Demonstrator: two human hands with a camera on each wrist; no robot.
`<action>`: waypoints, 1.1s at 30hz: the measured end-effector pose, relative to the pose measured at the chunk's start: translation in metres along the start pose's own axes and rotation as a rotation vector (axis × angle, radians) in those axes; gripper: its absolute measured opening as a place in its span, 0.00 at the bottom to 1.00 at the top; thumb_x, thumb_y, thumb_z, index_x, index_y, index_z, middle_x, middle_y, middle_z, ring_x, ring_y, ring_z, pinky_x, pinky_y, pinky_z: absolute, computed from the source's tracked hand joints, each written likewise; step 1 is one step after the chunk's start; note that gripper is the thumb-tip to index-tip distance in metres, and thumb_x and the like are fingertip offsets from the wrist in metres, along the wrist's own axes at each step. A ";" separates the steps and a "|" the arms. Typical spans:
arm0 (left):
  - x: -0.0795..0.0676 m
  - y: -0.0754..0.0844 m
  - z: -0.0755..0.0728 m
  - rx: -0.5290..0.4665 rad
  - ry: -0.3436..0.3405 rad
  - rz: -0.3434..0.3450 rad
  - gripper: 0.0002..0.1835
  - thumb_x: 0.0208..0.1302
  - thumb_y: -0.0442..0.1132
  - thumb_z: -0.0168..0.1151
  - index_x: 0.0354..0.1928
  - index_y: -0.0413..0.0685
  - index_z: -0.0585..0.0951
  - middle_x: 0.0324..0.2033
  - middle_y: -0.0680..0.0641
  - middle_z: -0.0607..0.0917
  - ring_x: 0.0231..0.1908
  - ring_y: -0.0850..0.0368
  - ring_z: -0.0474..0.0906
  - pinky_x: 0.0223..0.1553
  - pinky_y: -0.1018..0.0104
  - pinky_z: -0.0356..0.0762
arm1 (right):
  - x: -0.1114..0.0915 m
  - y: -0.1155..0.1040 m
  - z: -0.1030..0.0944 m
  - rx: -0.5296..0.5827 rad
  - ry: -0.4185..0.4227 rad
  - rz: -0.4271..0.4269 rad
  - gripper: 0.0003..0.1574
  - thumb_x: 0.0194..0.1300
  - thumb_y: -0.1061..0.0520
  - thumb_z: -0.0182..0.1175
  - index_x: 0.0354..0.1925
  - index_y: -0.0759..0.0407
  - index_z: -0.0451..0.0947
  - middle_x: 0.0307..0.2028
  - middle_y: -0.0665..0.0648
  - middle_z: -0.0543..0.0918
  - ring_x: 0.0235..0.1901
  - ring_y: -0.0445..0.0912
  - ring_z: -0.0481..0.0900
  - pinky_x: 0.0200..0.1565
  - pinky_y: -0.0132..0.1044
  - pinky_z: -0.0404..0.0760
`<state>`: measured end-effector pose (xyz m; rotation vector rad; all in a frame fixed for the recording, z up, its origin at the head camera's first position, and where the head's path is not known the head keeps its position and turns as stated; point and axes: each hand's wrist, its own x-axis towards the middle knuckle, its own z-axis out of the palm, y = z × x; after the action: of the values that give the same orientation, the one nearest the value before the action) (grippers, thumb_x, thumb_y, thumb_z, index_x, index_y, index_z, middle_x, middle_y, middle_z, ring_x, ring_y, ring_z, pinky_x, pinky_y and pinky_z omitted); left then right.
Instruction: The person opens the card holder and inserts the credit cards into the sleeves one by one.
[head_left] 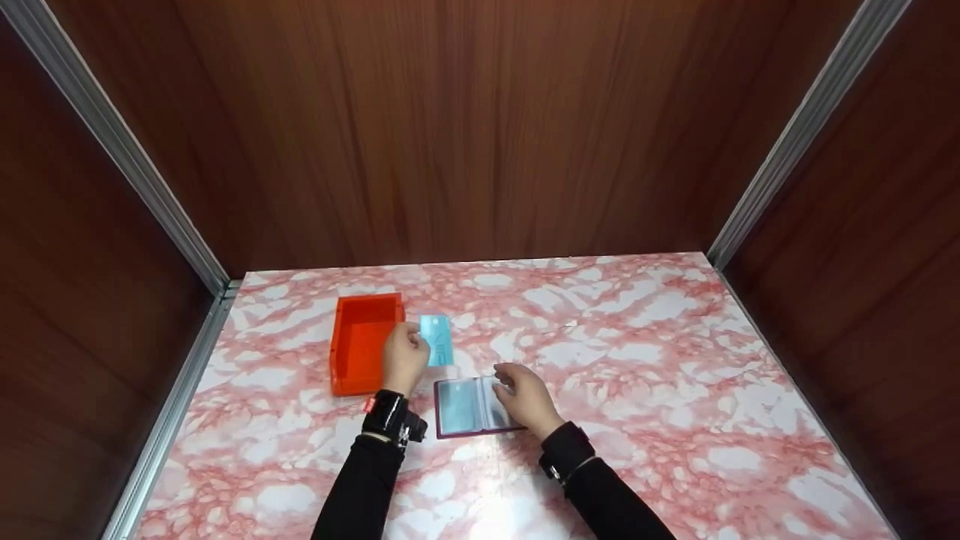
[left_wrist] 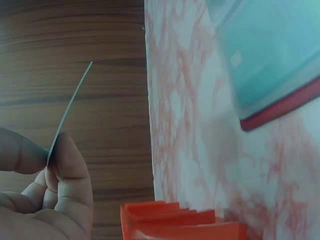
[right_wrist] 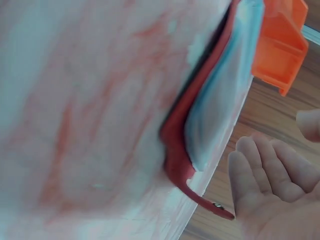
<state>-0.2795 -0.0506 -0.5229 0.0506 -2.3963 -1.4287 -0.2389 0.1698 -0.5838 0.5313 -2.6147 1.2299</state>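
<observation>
Between thumb and fingers, my left hand (head_left: 406, 355) pinches a light blue card (head_left: 436, 339) by its edge; in the left wrist view the card (left_wrist: 70, 112) appears edge-on as a thin line. Below and to the right lies an open card holder (head_left: 460, 406) with clear sleeves and a dark red cover. A blue card shows in its left sleeve. My right hand (head_left: 526, 397) is over the holder's right side, fingers loosely bent and holding nothing. In the right wrist view the holder's red cover (right_wrist: 180, 125) and its strap with a snap are beside that hand.
An orange bin (head_left: 367, 345) stands on the table just left of my left hand, with no contents visible inside. The pink and white marbled table (head_left: 637, 337) is bounded by brown wood panels (head_left: 465, 135) at the back and sides, with metal rails at the corners.
</observation>
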 end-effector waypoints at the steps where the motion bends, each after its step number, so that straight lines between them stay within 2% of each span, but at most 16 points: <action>1: -0.002 -0.001 0.002 -0.008 -0.001 0.006 0.12 0.59 0.25 0.54 0.44 0.28 0.79 0.33 0.38 0.81 0.35 0.44 0.77 0.42 0.51 0.76 | 0.001 -0.001 0.000 0.021 0.011 0.003 0.19 0.66 0.66 0.61 0.54 0.73 0.76 0.43 0.65 0.82 0.44 0.58 0.82 0.47 0.48 0.81; 6: -0.014 -0.003 0.013 -0.037 -0.003 0.034 0.11 0.58 0.25 0.55 0.43 0.29 0.79 0.30 0.39 0.81 0.32 0.46 0.77 0.40 0.52 0.77 | 0.006 -0.006 -0.001 0.113 0.065 0.030 0.20 0.66 0.68 0.60 0.55 0.75 0.74 0.42 0.65 0.81 0.43 0.58 0.82 0.45 0.44 0.82; 11: -0.023 -0.002 0.022 -0.032 -0.031 0.046 0.10 0.58 0.25 0.56 0.42 0.30 0.80 0.30 0.40 0.82 0.31 0.48 0.77 0.39 0.53 0.77 | 0.010 -0.010 -0.001 0.159 0.113 0.062 0.20 0.65 0.68 0.60 0.55 0.73 0.74 0.41 0.64 0.82 0.41 0.56 0.82 0.43 0.42 0.83; 17: -0.033 0.002 0.032 -0.046 -0.067 0.060 0.09 0.57 0.25 0.55 0.40 0.32 0.80 0.29 0.42 0.81 0.29 0.51 0.74 0.38 0.56 0.75 | 0.015 -0.013 0.000 0.207 0.129 0.088 0.20 0.65 0.67 0.60 0.55 0.74 0.73 0.40 0.63 0.82 0.40 0.55 0.83 0.44 0.42 0.83; 26: -0.045 0.003 0.039 -0.085 -0.125 0.024 0.10 0.57 0.26 0.57 0.42 0.32 0.79 0.31 0.44 0.80 0.31 0.51 0.75 0.38 0.57 0.75 | 0.015 -0.018 -0.001 0.206 0.110 0.079 0.21 0.67 0.64 0.62 0.55 0.74 0.73 0.39 0.63 0.82 0.41 0.56 0.83 0.45 0.44 0.82; 33: -0.053 -0.002 0.045 -0.087 -0.149 0.040 0.10 0.56 0.26 0.59 0.41 0.34 0.79 0.30 0.46 0.79 0.30 0.55 0.75 0.37 0.60 0.75 | 0.013 -0.021 -0.001 0.151 0.079 0.112 0.21 0.66 0.64 0.63 0.54 0.72 0.74 0.36 0.59 0.81 0.37 0.52 0.81 0.42 0.43 0.81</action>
<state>-0.2443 -0.0031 -0.5586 -0.1288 -2.4335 -1.5671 -0.2423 0.1552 -0.5647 0.3571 -2.5299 1.4597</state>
